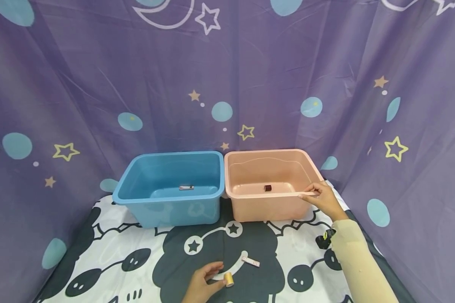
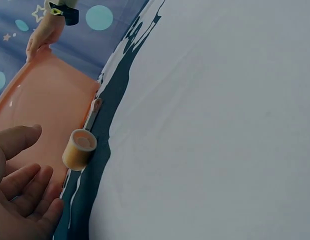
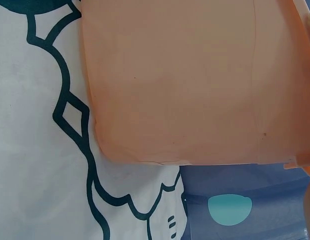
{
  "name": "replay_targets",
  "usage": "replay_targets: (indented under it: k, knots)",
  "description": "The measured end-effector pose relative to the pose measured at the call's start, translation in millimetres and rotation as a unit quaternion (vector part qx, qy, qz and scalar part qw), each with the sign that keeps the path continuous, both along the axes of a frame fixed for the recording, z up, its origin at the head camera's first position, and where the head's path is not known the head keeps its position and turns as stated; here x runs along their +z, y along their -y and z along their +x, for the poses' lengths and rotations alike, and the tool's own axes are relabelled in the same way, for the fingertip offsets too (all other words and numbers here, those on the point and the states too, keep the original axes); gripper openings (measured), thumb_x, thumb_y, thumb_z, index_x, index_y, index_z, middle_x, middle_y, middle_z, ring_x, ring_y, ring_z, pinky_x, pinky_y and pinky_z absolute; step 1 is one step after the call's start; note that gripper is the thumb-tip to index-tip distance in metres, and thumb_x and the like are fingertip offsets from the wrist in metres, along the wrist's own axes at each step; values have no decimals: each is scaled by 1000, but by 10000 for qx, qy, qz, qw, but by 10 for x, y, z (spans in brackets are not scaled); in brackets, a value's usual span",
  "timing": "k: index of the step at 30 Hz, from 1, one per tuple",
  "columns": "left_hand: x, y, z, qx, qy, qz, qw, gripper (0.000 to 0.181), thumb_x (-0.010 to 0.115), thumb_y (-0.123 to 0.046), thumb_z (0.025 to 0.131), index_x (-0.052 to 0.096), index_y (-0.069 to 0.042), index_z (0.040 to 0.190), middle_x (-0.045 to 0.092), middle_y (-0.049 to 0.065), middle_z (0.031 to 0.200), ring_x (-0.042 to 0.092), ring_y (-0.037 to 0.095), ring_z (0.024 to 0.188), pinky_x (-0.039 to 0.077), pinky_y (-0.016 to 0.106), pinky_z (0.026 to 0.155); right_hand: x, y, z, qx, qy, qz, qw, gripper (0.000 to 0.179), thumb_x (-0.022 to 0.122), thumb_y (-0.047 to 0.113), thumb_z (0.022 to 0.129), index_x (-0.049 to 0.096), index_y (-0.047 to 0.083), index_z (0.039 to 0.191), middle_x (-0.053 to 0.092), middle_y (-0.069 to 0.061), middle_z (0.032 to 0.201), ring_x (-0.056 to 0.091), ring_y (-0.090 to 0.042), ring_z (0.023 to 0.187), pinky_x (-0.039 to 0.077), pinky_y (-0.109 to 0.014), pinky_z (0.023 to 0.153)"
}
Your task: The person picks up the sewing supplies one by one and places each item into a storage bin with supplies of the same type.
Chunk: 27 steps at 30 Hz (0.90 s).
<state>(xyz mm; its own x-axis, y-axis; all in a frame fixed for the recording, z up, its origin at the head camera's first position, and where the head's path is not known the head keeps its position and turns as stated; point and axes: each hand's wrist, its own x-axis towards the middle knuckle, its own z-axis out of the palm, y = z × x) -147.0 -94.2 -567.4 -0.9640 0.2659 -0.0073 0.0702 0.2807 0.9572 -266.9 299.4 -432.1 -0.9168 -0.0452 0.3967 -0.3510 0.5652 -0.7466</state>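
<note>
My left hand (image 1: 204, 281) is low in the middle of the head view, thumb and fingers apart and loosely bent. Just beyond its fingertips stands a small yellow thread spool (image 2: 79, 150), with a gap between them in the left wrist view. A small pale strip with pinkish marks (image 1: 251, 261) lies on the cloth near the spool. At the right, my right hand (image 1: 324, 200) grips the front right rim of the peach plastic tub (image 1: 273, 208), thumb outside it. Inside that tub lies a dark red spool (image 1: 267, 188).
Left of the peach tub stands a blue tub (image 1: 168, 212), their rims close together. It holds a small slim whitish and dark item (image 1: 186, 187). A black-and-white patterned cloth (image 1: 136, 240) covers the surface, and a purple curtain (image 1: 167, 84) hangs behind the tubs.
</note>
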Motion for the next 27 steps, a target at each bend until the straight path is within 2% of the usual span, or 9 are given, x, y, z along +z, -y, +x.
replay_targets:
  k: [5,19,24,27]
  knots:
    - [-32,-13,-4,10,-37,-153,9999,50,78,-17,76,60,6,118,66,16,110,62,29,98,52,29,83,4,-2,-8,-21,-10,-12,10000,16,77,4,76,64,-5,82,58,-15,81,47,-15,76,42,-19,61]
    - [-171,-60,-10,21,-401,-476,9981,47,80,-18,72,65,1,112,68,11,106,64,15,93,52,26,82,-3,17,1,-10,76,-58,10000,16,76,4,77,64,-6,83,57,-14,84,46,-14,80,41,-18,64]
    - [-208,-82,9,93,-723,-846,9937,43,82,-18,69,68,-4,107,69,6,102,62,9,90,52,26,78,-14,6,-16,-17,30,-67,10000,17,77,4,76,65,-5,83,56,-13,85,45,-14,81,41,-17,65]
    - [-215,-101,24,154,-792,-1100,9907,41,83,-19,68,69,-7,105,69,3,100,61,8,88,51,26,76,-94,-38,-62,-34,44,-140,9999,17,77,5,76,65,-4,83,54,-13,86,44,-13,82,40,-17,66]
